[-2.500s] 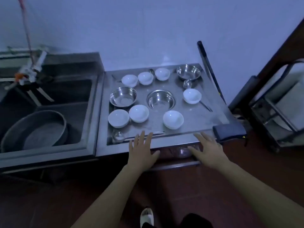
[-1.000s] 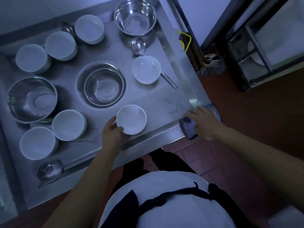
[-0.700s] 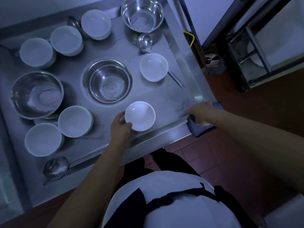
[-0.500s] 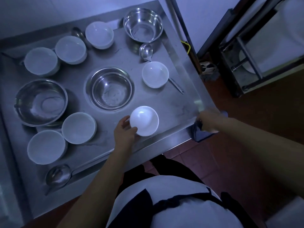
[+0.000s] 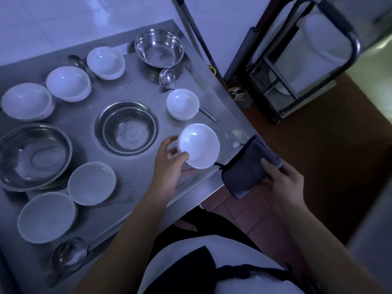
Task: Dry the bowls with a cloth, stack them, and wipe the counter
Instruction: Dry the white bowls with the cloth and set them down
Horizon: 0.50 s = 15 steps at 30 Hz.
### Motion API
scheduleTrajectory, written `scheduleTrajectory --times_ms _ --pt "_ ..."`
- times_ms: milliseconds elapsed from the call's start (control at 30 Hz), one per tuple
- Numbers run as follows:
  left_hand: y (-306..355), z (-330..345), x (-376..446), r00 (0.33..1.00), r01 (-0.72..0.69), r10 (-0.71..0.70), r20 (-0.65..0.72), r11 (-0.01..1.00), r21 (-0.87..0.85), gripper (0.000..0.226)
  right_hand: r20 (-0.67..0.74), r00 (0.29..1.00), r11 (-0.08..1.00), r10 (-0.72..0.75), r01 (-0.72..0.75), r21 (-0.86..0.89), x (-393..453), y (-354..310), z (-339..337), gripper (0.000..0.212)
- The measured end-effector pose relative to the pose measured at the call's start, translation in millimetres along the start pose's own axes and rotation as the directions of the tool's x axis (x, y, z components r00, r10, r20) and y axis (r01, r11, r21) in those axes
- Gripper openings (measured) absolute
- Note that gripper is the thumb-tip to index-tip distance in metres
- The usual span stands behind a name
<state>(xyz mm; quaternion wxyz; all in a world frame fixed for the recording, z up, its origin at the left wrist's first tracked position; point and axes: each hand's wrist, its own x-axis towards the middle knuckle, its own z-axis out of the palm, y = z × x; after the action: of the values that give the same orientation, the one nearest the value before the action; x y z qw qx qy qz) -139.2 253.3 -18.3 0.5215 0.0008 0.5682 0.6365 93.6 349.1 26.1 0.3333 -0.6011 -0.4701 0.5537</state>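
My left hand (image 5: 169,164) grips a small white bowl (image 5: 199,145) by its rim, lifted and tilted above the steel counter (image 5: 148,90) near its front right corner. My right hand (image 5: 280,179) holds a folded dark cloth (image 5: 246,166) just off the counter's corner, close to the bowl. Several more white bowls stand on the counter: one (image 5: 182,103) behind the held bowl, three along the back left (image 5: 106,62), and two at the front left (image 5: 92,183). Three steel bowls sit at the back (image 5: 160,47), the middle (image 5: 127,128) and the left (image 5: 31,153).
A ladle (image 5: 67,255) lies along the counter's front edge and another ladle (image 5: 167,78) lies by the back steel bowl. A dark pole (image 5: 197,39) leans on the wall at the right. A metal frame (image 5: 297,60) stands on the red floor.
My left hand has lifted the white bowl off the counter and tilted it. My right hand has picked the dark cloth off the counter's corner and brought it toward the bowl.
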Motion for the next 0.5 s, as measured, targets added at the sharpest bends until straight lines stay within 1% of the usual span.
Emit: scheduleTrajectory --times_ms 67,167,267,367,433,500 --pt "2 5 -4 0.998 -0.051 0.05 0.036 0.998 0.035 0.051 -0.075 0.994 0.988 0.075 -0.063 0.142 -14 -2 8 0.013" --pt "5 10 -11 0.989 -0.108 0.101 0.106 0.992 0.07 0.06 -0.148 0.984 0.974 0.099 -0.065 0.217 -28 -12 12 0.013" --pt "13 14 -20 0.969 -0.175 0.154 0.195 0.98 0.095 0.062 -0.186 0.979 0.966 0.078 -0.028 0.257 -38 -26 10 0.017" --pt "22 16 -26 0.947 -0.224 0.195 0.257 0.97 0.09 0.064 -0.159 0.987 0.951 0.029 0.022 0.308 -50 -48 9 0.022" --pt "26 17 -27 0.949 -0.186 0.169 0.267 0.982 0.038 0.064 -0.095 0.995 0.928 0.01 0.027 0.372 -57 -67 7 0.019" --pt "30 20 -28 0.954 -0.116 0.118 0.275 0.993 -0.026 0.06 -0.008 1.0 0.893 -0.013 0.015 0.45 -60 -87 6 0.02"
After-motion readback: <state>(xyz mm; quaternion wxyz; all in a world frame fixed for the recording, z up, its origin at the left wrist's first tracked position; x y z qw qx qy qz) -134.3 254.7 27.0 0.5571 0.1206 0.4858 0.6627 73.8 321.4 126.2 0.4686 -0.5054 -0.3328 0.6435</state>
